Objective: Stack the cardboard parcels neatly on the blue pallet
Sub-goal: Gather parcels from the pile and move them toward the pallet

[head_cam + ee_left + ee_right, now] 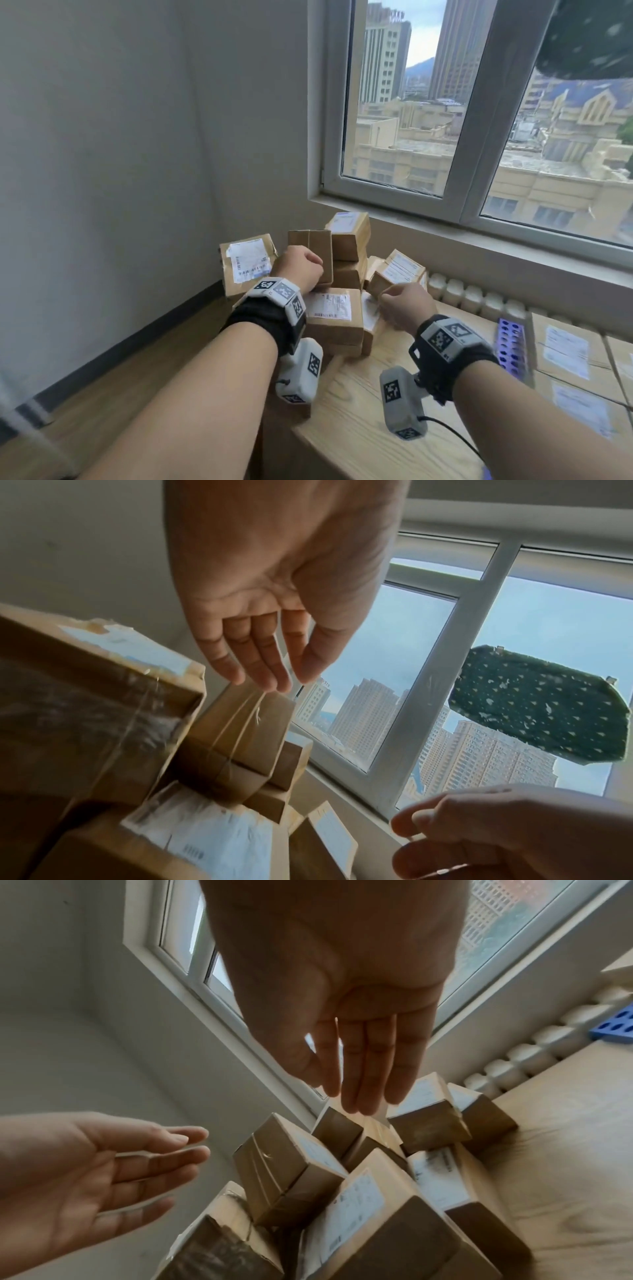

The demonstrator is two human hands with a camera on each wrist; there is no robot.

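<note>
Left hand (301, 265), right hand (406, 305) both reaching forward, fingers straight, holding nothing.

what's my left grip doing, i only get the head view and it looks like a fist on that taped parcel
Observer: The left wrist view shows the left grip open. Its fingers are straight and point down at the taped parcel, and it holds nothing.
Operator: ok and the right one, also looks curled from here
Observer: The right wrist view shows the right grip open too. Its fingers are straight and together, pointing down over the pile, with nothing in them.
</note>
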